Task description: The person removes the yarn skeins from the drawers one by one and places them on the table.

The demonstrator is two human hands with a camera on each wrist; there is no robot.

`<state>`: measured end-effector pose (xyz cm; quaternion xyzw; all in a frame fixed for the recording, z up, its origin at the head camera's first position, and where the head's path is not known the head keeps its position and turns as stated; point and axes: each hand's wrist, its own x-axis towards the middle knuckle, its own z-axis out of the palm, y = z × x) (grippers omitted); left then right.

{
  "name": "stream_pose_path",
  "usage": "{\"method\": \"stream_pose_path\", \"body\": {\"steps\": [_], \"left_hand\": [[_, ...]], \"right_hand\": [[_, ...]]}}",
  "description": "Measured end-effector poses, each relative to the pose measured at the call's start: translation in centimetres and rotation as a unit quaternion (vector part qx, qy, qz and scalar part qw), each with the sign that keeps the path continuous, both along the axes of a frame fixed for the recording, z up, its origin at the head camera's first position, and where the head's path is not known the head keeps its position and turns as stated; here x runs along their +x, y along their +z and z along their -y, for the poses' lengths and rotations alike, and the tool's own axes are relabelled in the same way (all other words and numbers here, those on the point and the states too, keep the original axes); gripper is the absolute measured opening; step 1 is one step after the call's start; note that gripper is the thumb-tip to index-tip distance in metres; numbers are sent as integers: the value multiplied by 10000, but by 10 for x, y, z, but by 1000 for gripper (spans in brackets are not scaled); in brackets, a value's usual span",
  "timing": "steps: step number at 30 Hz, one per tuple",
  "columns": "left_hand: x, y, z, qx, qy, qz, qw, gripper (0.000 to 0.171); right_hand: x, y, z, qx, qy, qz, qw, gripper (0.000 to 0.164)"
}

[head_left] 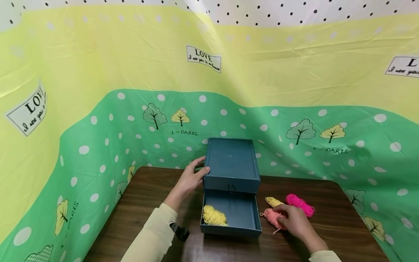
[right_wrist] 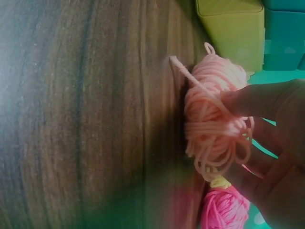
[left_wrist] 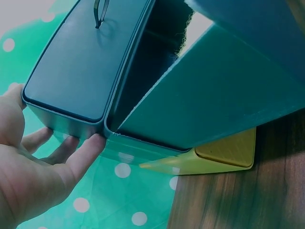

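Observation:
A blue drawer box [head_left: 232,160] stands on the table with its lower drawer [head_left: 240,213] pulled out. My left hand [head_left: 191,176] rests against the box's left side, its fingers and thumb spread along the wall; in the left wrist view, the fingertips touch the side below the upper drawer front [left_wrist: 76,62]. A yellow yarn skein [head_left: 214,215] lies in the drawer's left part. Right of the box, my right hand [head_left: 296,220] pinches a salmon-pink yarn skein [right_wrist: 214,109] between thumb and fingers. Close by lie a second yellow skein [head_left: 273,202] and a hot-pink skein [head_left: 300,205].
Beneath the blue drawers, a yellow bottom section [left_wrist: 226,150] shows in the left wrist view. The dark wood table [head_left: 144,196] is bordered by a green and yellow printed curtain [head_left: 226,120] at the back and sides.

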<state>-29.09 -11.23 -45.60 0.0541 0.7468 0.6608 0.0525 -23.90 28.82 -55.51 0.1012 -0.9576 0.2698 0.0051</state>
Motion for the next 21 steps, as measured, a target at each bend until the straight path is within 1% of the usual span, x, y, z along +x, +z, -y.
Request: {"method": "stream_pose_path", "body": {"steps": [5, 13, 16, 21], "left_hand": [[0, -1, 0, -4, -10, 20, 10000, 62], [0, -1, 0, 14, -14, -12, 10000, 63], [0, -2, 0, 7, 1, -8, 10000, 62], [0, -2, 0, -20, -8, -45, 10000, 62]], "right_hand": [[1, 1, -1, 23, -25, 99, 9999, 28], [2, 14, -1, -195, 6, 138, 9997, 30], [3, 19, 0, -239, 62, -2, 9997, 30], [4, 30, 3, -246, 262, -548, 9979, 29]]}}
